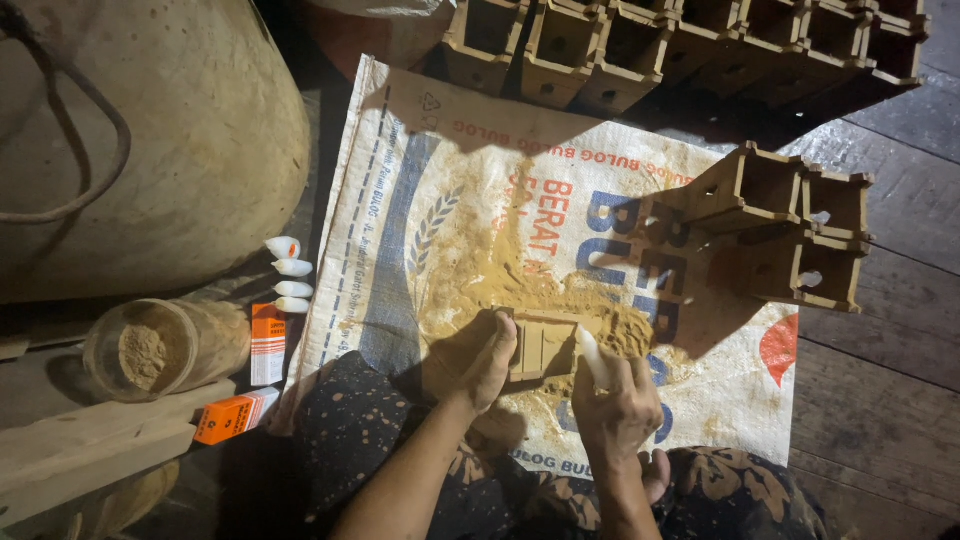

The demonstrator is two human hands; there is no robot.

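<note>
Sawdust-brown powder coats the left hand (478, 362), which curls its fingers around the near end of a small wooden box (541, 347) at lower centre of the frame. The right hand (615, 405) pinches a slim white tube (590, 357) between thumb and fingers, its tip resting at the box's right edge. Loose powder (500, 275) lies heaped around and above the box on a woven plastic sack (400, 200) spread flat over the plank floor (890, 400). Right of centre, a cluster of open wooden boxes (785, 225) stands on the sack; a longer row (690, 40) lines the top edge. At lower left, a clear jar (165, 345) lies on its side, partly filled with the same powder, beside four white tubes (288, 275) and two orange cartons (250, 385).
</note>
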